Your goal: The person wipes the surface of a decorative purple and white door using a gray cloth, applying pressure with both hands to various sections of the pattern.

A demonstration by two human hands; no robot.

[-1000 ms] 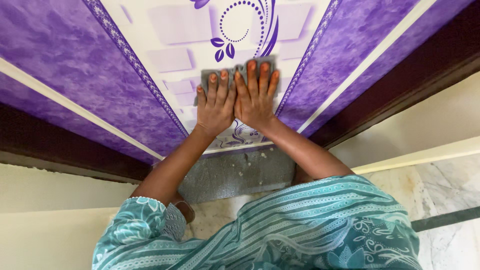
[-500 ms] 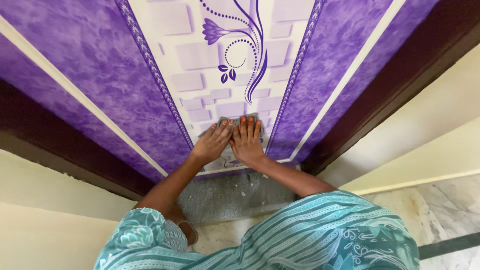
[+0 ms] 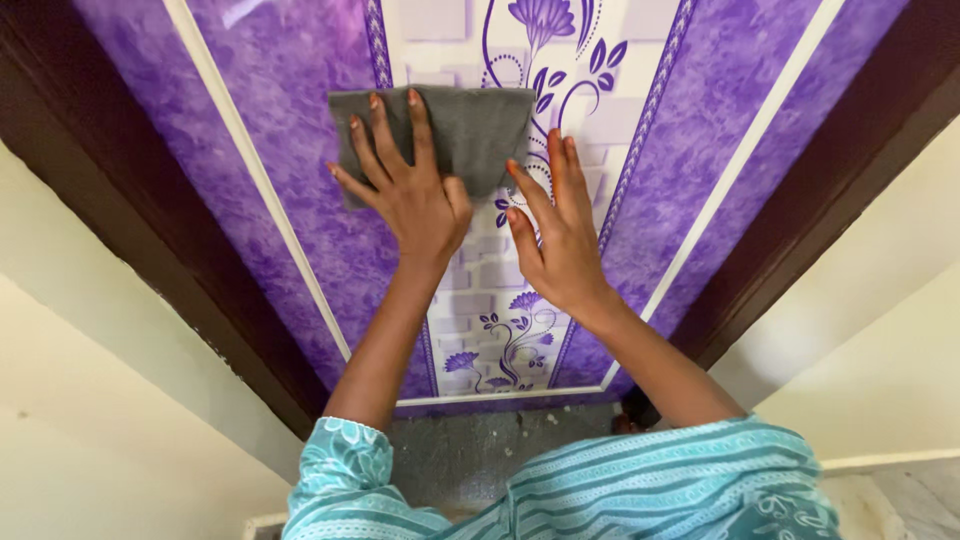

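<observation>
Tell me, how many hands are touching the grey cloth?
1. The left hand presses flat on the grey cloth. The right hand lies on the purple door just beside it, apart from the cloth.

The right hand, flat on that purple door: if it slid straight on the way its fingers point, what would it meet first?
The right hand points up the door. Its fingertips lie beside the grey cloth, not under it, so it would probably just cross the printed purple flower pattern. The way looks free as far as the picture shows.
</observation>
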